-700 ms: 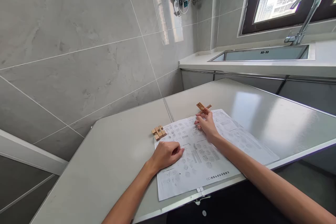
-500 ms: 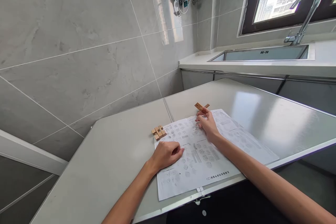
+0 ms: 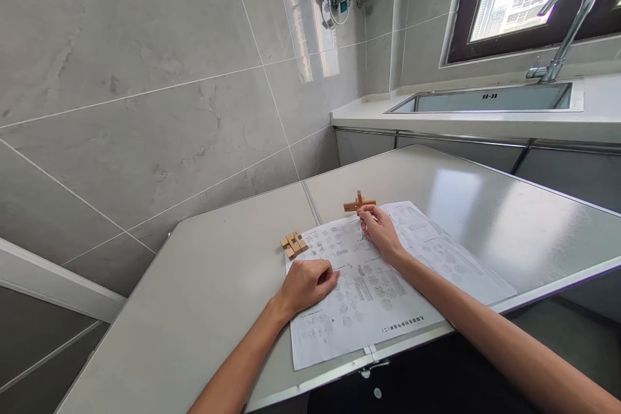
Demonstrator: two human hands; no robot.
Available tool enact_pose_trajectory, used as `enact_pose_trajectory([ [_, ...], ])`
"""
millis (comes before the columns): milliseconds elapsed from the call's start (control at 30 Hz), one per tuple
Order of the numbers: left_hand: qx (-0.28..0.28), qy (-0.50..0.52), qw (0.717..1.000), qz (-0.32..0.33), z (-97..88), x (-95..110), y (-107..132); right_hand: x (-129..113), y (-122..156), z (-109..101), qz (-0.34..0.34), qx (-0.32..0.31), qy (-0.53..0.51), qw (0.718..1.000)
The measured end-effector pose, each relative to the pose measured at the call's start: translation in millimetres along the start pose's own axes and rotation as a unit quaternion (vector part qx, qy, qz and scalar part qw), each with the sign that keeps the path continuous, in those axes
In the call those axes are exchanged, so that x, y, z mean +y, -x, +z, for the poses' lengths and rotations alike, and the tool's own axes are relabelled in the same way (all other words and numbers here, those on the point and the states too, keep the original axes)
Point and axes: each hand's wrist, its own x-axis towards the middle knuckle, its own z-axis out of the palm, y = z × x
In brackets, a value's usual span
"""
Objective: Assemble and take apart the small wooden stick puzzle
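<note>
My right hand [image 3: 381, 233] pinches a small wooden cross-shaped puzzle piece [image 3: 358, 204] at the far edge of a printed instruction sheet [image 3: 373, 288]. The cross stands just above the grey table [image 3: 194, 297]. Curled into a loose fist, my left hand [image 3: 306, 284] rests on the sheet's left part with nothing in it. A few short wooden blocks [image 3: 293, 244] lie bunched together on the table at the sheet's far left corner, a short way beyond my left hand.
A tiled wall [image 3: 145, 90] runs along the table's left and far sides. Behind the table is a white counter with a steel sink [image 3: 485, 100] and a curved tap [image 3: 565, 26] under a window. The table's near edge is by my body.
My right hand has turned the wooden cross and shifted it slightly left and down toward the table. My left hand has stayed still.
</note>
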Motion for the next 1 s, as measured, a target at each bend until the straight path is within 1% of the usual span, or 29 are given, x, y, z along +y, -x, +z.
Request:
enact_pose_trajectory([
  [133, 0.087, -0.008, 0.996, -0.032, -0.2, -0.6, -1.1, -8.4, 7.3, 4.3, -0.016, -0.074, 0.001, 0.997],
  [300, 0.205, 0.010, 0.977, -0.061, -5.4, 0.5, -3.8, -11.3, 13.8, 8.7, -0.008, -0.159, 0.004, 0.987],
  [367, 0.226, 0.036, 0.971, -0.071, -6.6, 0.9, -4.0, -10.8, 15.4, 9.3, -0.008, -0.202, 0.011, 0.979],
  [400, 0.222, 0.051, 0.971, -0.076, -6.9, 0.9, -3.9, -10.4, 16.1, 9.5, -0.010, -0.222, 0.016, 0.975],
  [467, 0.196, 0.071, 0.975, -0.076, -7.0, 0.5, -3.6, -9.6, 17.6, 9.7, -0.012, -0.258, 0.024, 0.966],
  [600, 0.131, 0.084, 0.986, -0.060, -8.1, 0.2, -3.1, -9.2, 20.9, 10.3, 0.009, -0.333, 0.017, 0.943],
  [667, 0.087, 0.097, 0.990, -0.052, -9.2, 1.0, -2.6, -10.3, 22.5, 10.7, 0.023, -0.374, 0.001, 0.927],
  [733, 0.046, 0.111, 0.992, -0.046, -9.8, 2.1, -1.8, -12.2, 23.7, 11.0, 0.031, -0.406, -0.014, 0.913],
  [767, 0.036, 0.117, 0.991, -0.045, -9.8, 2.6, -1.3, -13.2, 24.1, 11.0, 0.034, -0.418, -0.021, 0.908],
  [833, 0.039, 0.135, 0.989, -0.050, -8.7, 2.9, -0.5, -15.0, 24.4, 10.7, 0.031, -0.432, -0.028, 0.901],
  [1000, 0.077, 0.208, 0.973, -0.067, -4.6, 1.6, 0.1, -15.2, 23.5, 9.1, 0.019, -0.430, -0.009, 0.903],
])
